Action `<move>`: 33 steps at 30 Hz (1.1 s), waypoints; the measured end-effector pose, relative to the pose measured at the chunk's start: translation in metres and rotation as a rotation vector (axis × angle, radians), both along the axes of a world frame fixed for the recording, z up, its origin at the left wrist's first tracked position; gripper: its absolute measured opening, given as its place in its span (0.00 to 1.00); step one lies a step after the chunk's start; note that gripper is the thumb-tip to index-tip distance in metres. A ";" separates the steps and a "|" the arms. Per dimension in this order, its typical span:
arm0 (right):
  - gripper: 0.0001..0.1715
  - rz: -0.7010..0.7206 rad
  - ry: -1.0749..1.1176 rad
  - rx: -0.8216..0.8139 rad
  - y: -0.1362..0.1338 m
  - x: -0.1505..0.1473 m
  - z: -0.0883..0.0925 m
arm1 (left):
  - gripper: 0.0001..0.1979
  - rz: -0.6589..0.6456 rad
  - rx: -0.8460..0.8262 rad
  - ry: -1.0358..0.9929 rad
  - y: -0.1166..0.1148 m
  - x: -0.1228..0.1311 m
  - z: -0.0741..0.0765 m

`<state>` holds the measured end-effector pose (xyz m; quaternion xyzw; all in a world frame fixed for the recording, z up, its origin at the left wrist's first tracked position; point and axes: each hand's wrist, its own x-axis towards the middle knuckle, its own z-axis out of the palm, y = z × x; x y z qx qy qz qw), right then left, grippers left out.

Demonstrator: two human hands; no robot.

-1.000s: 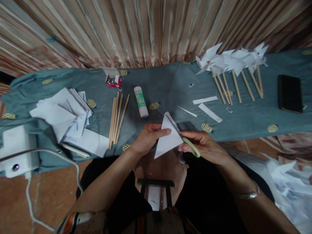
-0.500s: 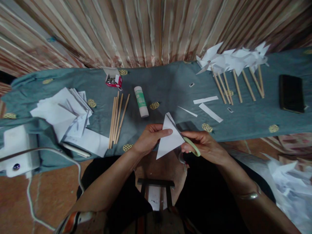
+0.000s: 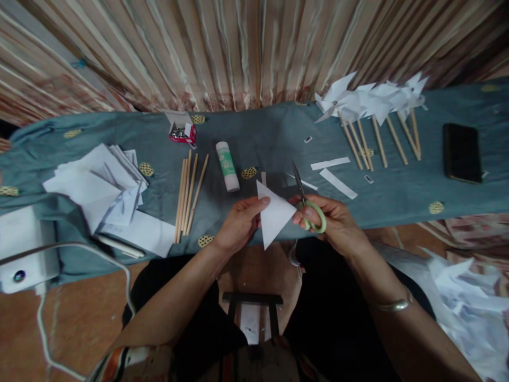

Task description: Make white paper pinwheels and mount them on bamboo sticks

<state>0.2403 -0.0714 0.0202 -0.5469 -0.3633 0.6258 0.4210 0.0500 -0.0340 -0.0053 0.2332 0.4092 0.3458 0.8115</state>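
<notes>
One paper triangle (image 3: 274,215) is hovering by the table's near edge (image 3: 217,236), left hand (image 3: 238,223) pinching its left side; one pair of scissors (image 3: 300,185), right hand (image 3: 332,220) gripping the green handles, fingertips at the triangle's right corner. About five loose sticks (image 3: 190,196) are lying left of one glue stick (image 3: 228,166). Two wide paper strips (image 3: 338,183) are lying beyond the right hand. Seven sticks are showing under overlapping pinwheels (image 3: 350,103). One open red box (image 3: 181,140) is holding metal pieces (image 3: 180,131), too small to count.

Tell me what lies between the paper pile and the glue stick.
Wooden sticks and a yellow print on the cloth, as the head view shows.
</notes>
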 end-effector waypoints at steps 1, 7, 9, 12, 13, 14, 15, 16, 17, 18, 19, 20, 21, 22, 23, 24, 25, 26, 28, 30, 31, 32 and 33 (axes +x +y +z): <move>0.26 -0.025 0.008 0.004 0.001 -0.001 -0.002 | 0.13 0.018 -0.006 -0.017 0.000 0.000 0.000; 0.25 -0.130 0.042 0.000 0.006 -0.012 -0.010 | 0.09 0.107 -0.081 -0.068 0.002 0.000 0.003; 0.24 -0.128 0.034 0.037 0.006 -0.017 -0.010 | 0.08 0.129 -0.116 -0.072 0.002 0.000 0.005; 0.23 -0.107 0.016 0.090 0.009 -0.020 -0.010 | 0.10 0.153 -0.165 -0.086 0.003 -0.001 0.009; 0.23 -0.103 -0.004 0.101 0.010 -0.019 -0.011 | 0.10 0.154 -0.175 -0.093 0.003 -0.001 0.010; 0.23 -0.105 -0.042 0.113 0.011 -0.017 -0.012 | 0.09 0.154 -0.180 -0.099 0.004 -0.002 0.010; 0.24 -0.112 -0.106 0.132 0.012 -0.014 -0.013 | 0.08 0.152 -0.181 -0.107 0.004 -0.002 0.010; 0.25 -0.127 -0.201 0.156 0.013 -0.010 -0.014 | 0.07 0.148 -0.181 -0.116 0.004 -0.002 0.011; 0.26 -0.144 -0.333 0.186 0.013 -0.005 -0.015 | 0.06 0.146 -0.181 -0.125 0.004 -0.003 0.010; 0.28 -0.167 -0.496 0.218 0.014 -0.001 -0.016 | 0.06 0.146 -0.182 -0.133 0.004 -0.003 0.010; 0.29 -0.189 -0.676 0.241 0.014 0.003 -0.016 | 0.06 0.146 -0.184 -0.140 0.004 -0.003 0.011; 0.30 -0.200 -0.834 0.260 0.015 0.006 -0.016 | 0.06 0.148 -0.187 -0.145 0.004 -0.003 0.011; 0.31 -0.201 -0.958 0.276 0.015 0.007 -0.015 | 0.06 0.149 -0.190 -0.148 0.004 -0.003 0.011; 0.31 -0.192 -1.036 0.291 0.015 0.007 -0.014 | 0.06 0.150 -0.192 -0.151 0.004 -0.003 0.012; 0.32 -0.180 -1.062 0.305 0.015 0.006 -0.013 | 0.06 0.152 -0.193 -0.155 0.004 -0.003 0.013; 0.31 -0.168 -1.041 0.316 0.015 0.004 -0.013 | 0.07 0.154 -0.194 -0.161 0.004 -0.003 0.014; 0.31 -0.158 -0.977 0.319 0.015 0.000 -0.012 | 0.07 0.158 -0.194 -0.167 0.004 -0.003 0.015; 0.30 -0.151 -0.877 0.310 0.015 -0.004 -0.011 | 0.08 0.163 -0.193 -0.174 0.004 -0.003 0.016; 0.30 -0.134 -0.618 0.265 0.015 -0.012 -0.010 | 0.10 0.178 -0.192 -0.184 0.004 -0.003 0.017; 0.29 -0.103 -0.391 0.220 0.015 -0.020 -0.009 | 0.10 0.187 -0.195 -0.187 0.004 -0.003 0.018; 0.28 -0.086 -0.320 0.209 0.015 -0.023 -0.008 | 0.10 0.185 -0.197 -0.187 0.004 -0.003 0.018; 0.28 -0.071 -0.277 0.203 0.015 -0.026 -0.008 | 0.09 0.178 -0.196 -0.187 0.004 -0.003 0.017; 0.29 -0.064 -0.251 0.202 0.014 -0.029 -0.007 | 0.09 0.171 -0.190 -0.187 0.003 -0.003 0.017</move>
